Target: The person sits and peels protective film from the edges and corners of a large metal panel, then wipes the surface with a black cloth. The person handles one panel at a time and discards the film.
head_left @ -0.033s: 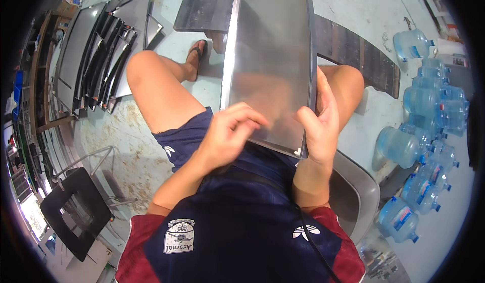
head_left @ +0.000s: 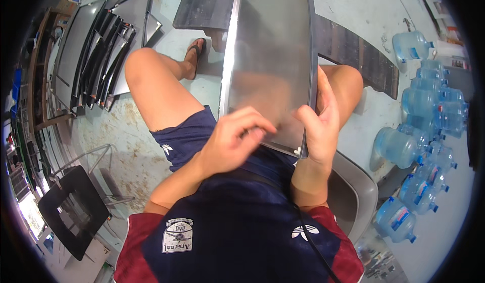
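A long, flat grey screen panel with a silver left edge and a dark right frame rests across my lap and reaches away from me. My right hand grips its right edge near the close corner, fingers along the outer side and thumb at the frame. Over the panel's near end, my left hand is curled with thumb and fingertips drawn together, slightly blurred. Whether it pinches anything small, or touches the surface, I cannot make out. A small white piece shows at the near right corner.
Similar panels lean in a stack at the left. Dark bench-like pieces stand beyond my knees. Several blue water jugs line the right side. A black-backed chair is at lower left; I sit on a grey chair.
My left hand has shifted a little to the right over the panel's near end. The right hand and the panel stay nearly in place.
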`<state>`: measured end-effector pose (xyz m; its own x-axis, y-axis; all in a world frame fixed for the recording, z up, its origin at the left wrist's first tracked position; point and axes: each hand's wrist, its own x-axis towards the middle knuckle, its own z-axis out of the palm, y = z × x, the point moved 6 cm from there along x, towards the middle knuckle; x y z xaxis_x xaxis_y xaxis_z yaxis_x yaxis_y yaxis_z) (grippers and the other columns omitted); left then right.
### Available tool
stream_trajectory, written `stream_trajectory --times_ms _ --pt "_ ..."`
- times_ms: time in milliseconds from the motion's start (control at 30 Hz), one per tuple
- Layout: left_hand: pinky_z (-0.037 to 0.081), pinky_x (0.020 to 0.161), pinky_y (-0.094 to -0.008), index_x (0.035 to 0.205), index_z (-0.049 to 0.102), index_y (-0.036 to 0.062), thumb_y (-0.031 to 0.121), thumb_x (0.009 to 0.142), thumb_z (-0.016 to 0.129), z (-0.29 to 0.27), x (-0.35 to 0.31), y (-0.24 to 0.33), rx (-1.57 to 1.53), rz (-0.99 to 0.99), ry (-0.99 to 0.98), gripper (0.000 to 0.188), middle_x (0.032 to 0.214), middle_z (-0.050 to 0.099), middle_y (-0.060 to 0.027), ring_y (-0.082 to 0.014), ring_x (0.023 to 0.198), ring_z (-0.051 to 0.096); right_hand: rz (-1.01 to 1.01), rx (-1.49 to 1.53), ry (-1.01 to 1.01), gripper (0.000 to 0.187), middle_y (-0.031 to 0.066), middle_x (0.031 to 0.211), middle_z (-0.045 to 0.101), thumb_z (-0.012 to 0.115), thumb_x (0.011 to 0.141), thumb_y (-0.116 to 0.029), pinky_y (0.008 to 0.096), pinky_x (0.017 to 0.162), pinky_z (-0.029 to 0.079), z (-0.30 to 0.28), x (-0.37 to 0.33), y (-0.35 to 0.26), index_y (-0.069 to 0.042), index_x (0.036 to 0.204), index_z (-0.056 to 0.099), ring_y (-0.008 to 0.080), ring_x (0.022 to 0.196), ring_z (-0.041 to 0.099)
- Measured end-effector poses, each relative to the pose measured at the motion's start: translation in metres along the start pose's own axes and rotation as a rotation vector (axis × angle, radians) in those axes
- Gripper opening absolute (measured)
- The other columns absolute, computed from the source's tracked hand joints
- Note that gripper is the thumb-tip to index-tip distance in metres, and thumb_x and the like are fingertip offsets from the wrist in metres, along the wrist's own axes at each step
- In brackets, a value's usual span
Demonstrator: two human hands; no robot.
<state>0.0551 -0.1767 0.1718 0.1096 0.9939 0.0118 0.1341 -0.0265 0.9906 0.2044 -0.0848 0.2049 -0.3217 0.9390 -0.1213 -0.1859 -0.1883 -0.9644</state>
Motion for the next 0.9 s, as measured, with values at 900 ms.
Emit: stream_trajectory --times_ms 900 --pt "0.048 0.050 -0.0286 0.091 0.076 0.0048 0.010 0.084 0.082 -0.025 0.007 0.053 0.003 0.202 -0.032 0.011 0.078 0.074 -0.0072 -0.0165 0.055 0.064 -0.043 -0.110 0.004 0.069 0.0124 0.137 0.056 0.052 0.080 0.011 0.0309 0.113 0.036 0.041 0.008 0.002 0.011 0.148 0.042 0.0189 0.128 0.051"
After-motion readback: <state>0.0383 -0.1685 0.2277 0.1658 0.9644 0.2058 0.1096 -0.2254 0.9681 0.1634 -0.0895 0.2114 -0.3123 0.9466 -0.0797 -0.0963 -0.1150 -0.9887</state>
